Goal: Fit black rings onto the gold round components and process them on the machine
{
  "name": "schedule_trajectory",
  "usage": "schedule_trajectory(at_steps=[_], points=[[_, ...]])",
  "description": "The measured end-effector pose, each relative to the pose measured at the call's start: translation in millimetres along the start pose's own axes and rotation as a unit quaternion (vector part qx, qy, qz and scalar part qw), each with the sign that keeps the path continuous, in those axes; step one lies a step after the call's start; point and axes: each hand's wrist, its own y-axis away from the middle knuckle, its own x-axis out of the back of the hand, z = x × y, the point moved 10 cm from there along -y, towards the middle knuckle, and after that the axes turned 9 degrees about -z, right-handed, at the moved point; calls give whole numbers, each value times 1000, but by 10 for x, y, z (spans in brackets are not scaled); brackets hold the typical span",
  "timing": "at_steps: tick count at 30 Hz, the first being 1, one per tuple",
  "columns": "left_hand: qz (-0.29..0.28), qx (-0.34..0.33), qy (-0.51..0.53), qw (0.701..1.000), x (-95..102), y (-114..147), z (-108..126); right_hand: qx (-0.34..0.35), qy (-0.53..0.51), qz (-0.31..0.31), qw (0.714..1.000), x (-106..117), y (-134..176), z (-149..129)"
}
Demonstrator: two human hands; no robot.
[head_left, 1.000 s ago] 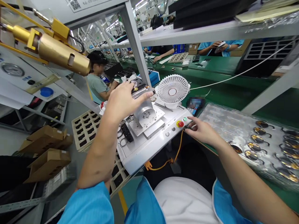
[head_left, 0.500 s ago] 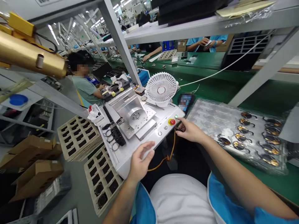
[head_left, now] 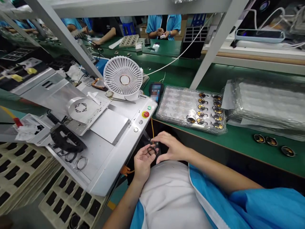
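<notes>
A small black ring-shaped part (head_left: pixel 148 150) rests in the fingers of my left hand (head_left: pixel 142 161), low in front of my body. My right hand (head_left: pixel 172 148) is right beside it, thumb and fingers apart and curved around the ring's right side. I cannot tell whether its fingertips touch the ring. Left of my hands stands a white bench machine (head_left: pixel 102 170) with a round metal fixture (head_left: pixel 81 108) on a plate. On its front edge are a red stop button (head_left: pixel 145 114) and a lit green button (head_left: pixel 149 108).
A white fan (head_left: pixel 124 78) stands on the machine's back corner. To the right, a clear plastic tray (head_left: pixel 176 105) holds several round parts, with stacked clear trays (head_left: pixel 269 98) beyond. Loose round parts (head_left: pixel 271 141) lie on the green table. Pulp trays (head_left: pixel 71 203) are lower left. Co-workers sit opposite.
My right hand has left the machine's button edge and come down toward my body. My left hand now holds the black ring beside it. The view has turned right.
</notes>
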Motion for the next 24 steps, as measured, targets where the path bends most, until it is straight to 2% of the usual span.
schedule_trajectory(at_steps=[2,3,5,7,9,11,13,15,17,19,22,24], points=[[18,4,-14,1000,34,-1,22,-51,130,26,990,368,135,106],[26,7,-20,999,57,4,31,-100,200,55,973,608,241,200],[36,11,-29,999,110,21,41,-217,319,102,917,1069,516,416],[40,14,-35,999,159,39,33,-299,374,102,872,1354,768,608],[39,10,-38,998,192,52,24,-320,364,93,870,1454,910,716],[33,5,-39,999,187,58,23,-306,302,134,893,1471,953,705],[13,1,-39,999,121,56,44,-286,170,206,920,1392,920,649],[-26,-3,-49,998,-17,55,105,-259,-28,237,936,1107,757,600],[-79,-9,-68,994,-197,71,202,-214,-225,205,928,652,454,469],[-127,-14,-83,988,-350,110,314,-169,-358,152,906,206,149,260],[-148,-20,-99,984,-406,179,492,-144,-435,105,883,-230,-131,52],[-134,-27,-114,984,-336,216,609,-136,-402,88,901,-314,-224,-5]])
